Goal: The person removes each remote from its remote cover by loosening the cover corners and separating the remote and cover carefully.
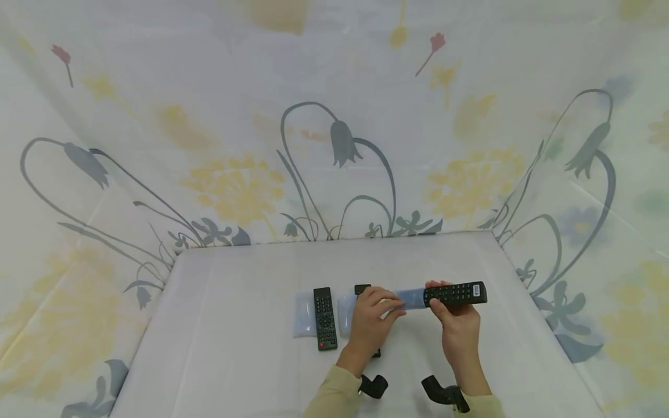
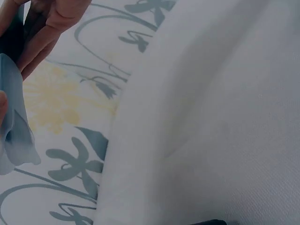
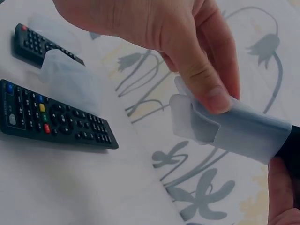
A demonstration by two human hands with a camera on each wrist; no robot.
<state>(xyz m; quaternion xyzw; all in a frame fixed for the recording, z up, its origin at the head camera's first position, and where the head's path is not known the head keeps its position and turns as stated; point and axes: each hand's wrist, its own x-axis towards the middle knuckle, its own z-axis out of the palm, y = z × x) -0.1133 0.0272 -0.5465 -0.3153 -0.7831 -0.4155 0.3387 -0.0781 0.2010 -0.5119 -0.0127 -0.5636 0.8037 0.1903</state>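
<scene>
A black remote control [image 1: 455, 294] lies sideways above the table, and my right hand [image 1: 462, 328] grips it from below with the thumb on its near edge. A bluish translucent plastic sleeve [image 1: 412, 298] covers the remote's left part. My left hand [image 1: 372, 322] pinches the free end of that sleeve. In the right wrist view, the left thumb presses on the sleeve [image 3: 253, 131], whose loose end is creased and open. The left wrist view catches the sleeve [image 2: 16, 112] only at its left edge, with the right hand [image 2: 47, 33] beyond.
Left of my hands, a second black remote [image 1: 325, 319] lies on the white table [image 1: 235, 348] beside a flat plastic sleeve [image 1: 305, 315]. Another remote [image 1: 362, 288] is mostly behind my left hand, near another sleeve [image 1: 345, 316]. Flower-printed cloth [image 1: 334, 191] walls the table's back and sides.
</scene>
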